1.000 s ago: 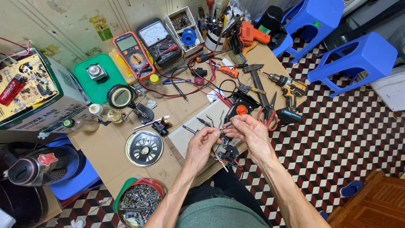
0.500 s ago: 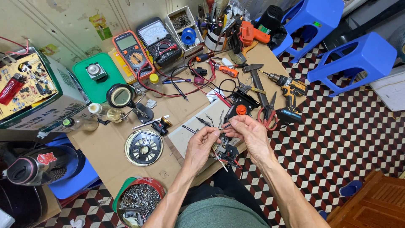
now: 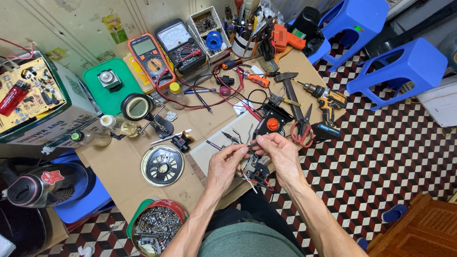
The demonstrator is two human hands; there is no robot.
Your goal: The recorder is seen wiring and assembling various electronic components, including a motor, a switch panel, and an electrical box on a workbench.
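Brown cardboard covered the low worktable in the head view, and right at its near edge both hands were busy. The left hand had its fingers pinched narrow around a small part, thumb and forefinger pressed together at the top. The right hand met it fingertip to fingertip, curled tight on the same piece. Under the two palms sat a small black electrical assembly with red and white wires trailing off it, at the table's front edge, just above the person's lap; exactly what the fingertips gripped was too small to tell.

Just beyond the hands lay a black part with an orange knob, and beside it red-handled scissors. A round black fan grille rested to the left, near a tin of screws. Farther back stood an orange multimeter and an analogue meter, leads tangled across the table. A cordless drill lay at the right edge, blue plastic stools on the chequered floor behind.
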